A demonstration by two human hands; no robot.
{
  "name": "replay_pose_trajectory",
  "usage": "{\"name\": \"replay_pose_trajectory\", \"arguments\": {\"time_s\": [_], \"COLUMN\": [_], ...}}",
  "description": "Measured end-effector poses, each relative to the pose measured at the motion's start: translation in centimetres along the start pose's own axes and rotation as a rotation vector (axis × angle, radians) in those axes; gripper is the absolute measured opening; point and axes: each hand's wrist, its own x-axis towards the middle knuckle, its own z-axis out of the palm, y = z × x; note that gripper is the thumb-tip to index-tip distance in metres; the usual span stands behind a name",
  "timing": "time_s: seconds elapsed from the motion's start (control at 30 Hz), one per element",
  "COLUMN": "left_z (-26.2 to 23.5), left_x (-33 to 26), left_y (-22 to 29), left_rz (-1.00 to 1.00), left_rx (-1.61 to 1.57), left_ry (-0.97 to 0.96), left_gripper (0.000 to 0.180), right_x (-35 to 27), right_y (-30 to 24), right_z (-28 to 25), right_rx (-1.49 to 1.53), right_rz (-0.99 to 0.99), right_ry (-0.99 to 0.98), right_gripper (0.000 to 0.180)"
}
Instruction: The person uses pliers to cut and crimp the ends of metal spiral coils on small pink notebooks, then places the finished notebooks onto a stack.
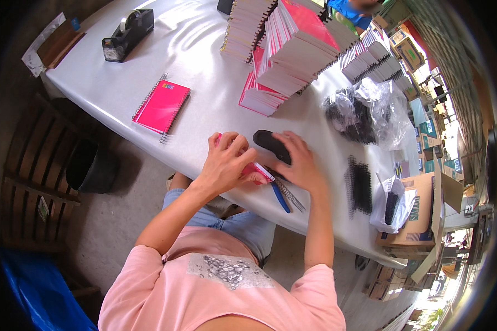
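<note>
My left hand [229,163] is closed around a small pink notebook [258,171] at the table's near edge, its fingers covering most of the cover. Close by, my right hand [299,164] has its fingers and thumb around the near end of a smooth black oblong object [269,144], whose kind I cannot make out. A blue-handled tool [280,197] lies below the notebook, its head hidden. Beside it runs a loose wire spiral [290,194]. Another pink spiral notebook [163,106] rests flat to the left, with coils along two sides.
Tall stacks of pink-covered notebooks [287,55] stand at the back of the white table [215,99]. A black tape dispenser [130,34] is far left. At right are a clear bag of black coils [364,113], loose black coils [360,186] and a cardboard box [417,207].
</note>
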Motion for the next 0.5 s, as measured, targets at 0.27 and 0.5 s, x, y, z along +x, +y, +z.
{"name": "replay_pose_trajectory", "arguments": {"time_s": [0.27, 0.5], "left_z": [-0.3, 0.1], "left_x": [0.2, 0.3], "left_y": [0.5, 0.2], "left_rz": [-0.001, 0.03], "left_rx": [-0.066, -0.091], "left_ry": [-0.031, -0.01], "left_gripper": [0.05, 0.052], "right_x": [-1.5, -2.4], "right_y": [3.6, 1.6], "right_z": [0.7, -0.7], "right_rx": [1.73, 0.977], "right_rz": [-0.109, 0.158], "right_ry": [0.087, -0.068], "right_gripper": [0.024, 0.029]}}
